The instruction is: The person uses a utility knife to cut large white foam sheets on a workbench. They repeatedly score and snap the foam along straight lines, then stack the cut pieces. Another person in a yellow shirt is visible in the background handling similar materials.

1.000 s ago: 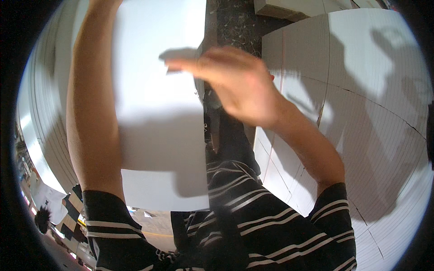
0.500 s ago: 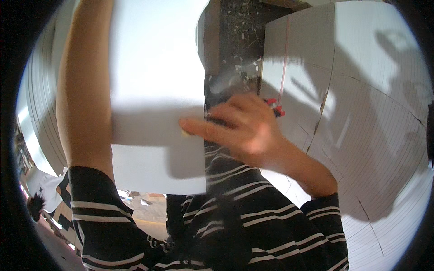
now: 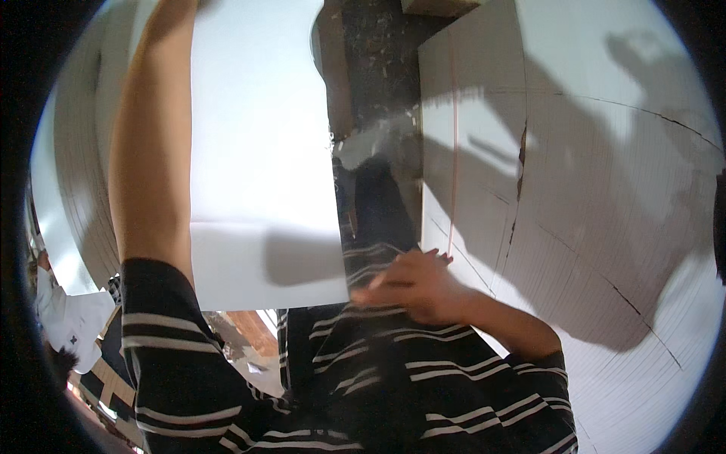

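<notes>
A large white sheet or board [image 3: 261, 129] lies in front of me, with a curved notch high on its right edge. My left forearm [image 3: 155, 166] runs up along its left side; the left hand is past the top of the picture. My right hand [image 3: 431, 287] is curled beside the sheet's lower right corner, in front of my striped shirt, slightly blurred. Red tips of a hand tool [image 3: 446, 258], which looks like pliers with red and dark handles, stick out behind its knuckles. Most of the tool is hidden in the hand.
At right stands a tall stack of white sheets [image 3: 605, 204] with a reddish strap [image 3: 454, 144]. Small white scraps lie on the dark floor [image 3: 378, 68] between sheet and stack. Another person in a white top [image 3: 79, 321] is at the far left.
My right hand has drawn down off the white sheet toward my body, the red-handled tool still in it. The sheet and the stack appear shifted slightly left in view.
</notes>
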The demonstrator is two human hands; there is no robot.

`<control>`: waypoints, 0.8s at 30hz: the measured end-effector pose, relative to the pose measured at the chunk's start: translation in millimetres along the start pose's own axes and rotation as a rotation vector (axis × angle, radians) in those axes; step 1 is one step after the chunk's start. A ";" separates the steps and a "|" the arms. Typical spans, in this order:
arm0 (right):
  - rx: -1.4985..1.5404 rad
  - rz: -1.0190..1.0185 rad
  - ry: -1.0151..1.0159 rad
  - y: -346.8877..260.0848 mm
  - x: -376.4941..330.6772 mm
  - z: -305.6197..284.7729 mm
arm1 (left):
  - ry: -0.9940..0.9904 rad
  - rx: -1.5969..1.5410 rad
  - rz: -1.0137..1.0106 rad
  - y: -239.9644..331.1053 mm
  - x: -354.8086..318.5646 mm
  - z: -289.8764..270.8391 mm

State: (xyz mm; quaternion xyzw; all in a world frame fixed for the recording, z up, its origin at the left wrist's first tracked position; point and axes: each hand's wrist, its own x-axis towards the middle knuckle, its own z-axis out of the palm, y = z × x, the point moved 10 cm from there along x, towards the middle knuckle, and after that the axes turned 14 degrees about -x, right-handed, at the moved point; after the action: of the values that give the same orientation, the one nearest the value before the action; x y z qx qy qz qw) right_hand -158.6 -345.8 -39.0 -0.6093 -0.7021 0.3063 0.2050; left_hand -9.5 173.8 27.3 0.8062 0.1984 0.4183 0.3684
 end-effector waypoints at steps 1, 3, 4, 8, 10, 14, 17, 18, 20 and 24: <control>0.005 0.053 0.107 18.1 7.4 -18.4 | -0.063 0.063 0.028 8.3 -8.9 7.6; 0.117 0.044 0.410 49.3 31.3 -64.8 | -0.199 0.220 0.083 28.4 -38.0 19.9; 0.215 -0.044 0.626 65.3 47.1 -91.3 | -0.262 0.317 0.116 39.3 -58.6 22.3; 0.278 0.185 0.595 132.7 122.8 -119.5 | -0.299 0.534 0.024 54.2 -123.7 14.2; 0.245 0.056 0.639 122.9 149.0 -127.3 | -0.296 0.593 0.008 59.5 -130.5 10.1; 0.159 -0.060 0.669 106.1 142.6 -123.7 | -0.282 0.639 -0.082 58.3 -125.6 10.7; 0.259 -0.206 0.671 89.4 123.9 -103.6 | -0.289 0.626 -0.095 56.7 -121.5 13.3; 0.273 -0.190 0.648 85.9 117.0 -92.4 | -0.289 0.613 -0.091 56.1 -120.7 13.4; 0.314 -0.193 0.647 67.2 92.6 -69.5 | -0.287 0.623 -0.056 54.1 -120.2 12.8; 0.240 -0.094 0.558 27.5 53.0 -12.0 | -0.296 0.591 0.035 45.7 -114.6 14.1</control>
State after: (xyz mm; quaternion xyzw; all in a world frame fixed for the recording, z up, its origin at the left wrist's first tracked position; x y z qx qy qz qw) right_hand -139.8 -289.7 -53.5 -0.6082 -0.6047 0.1983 0.4744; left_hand -62.9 66.1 -3.9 0.9335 0.2417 0.2270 0.1362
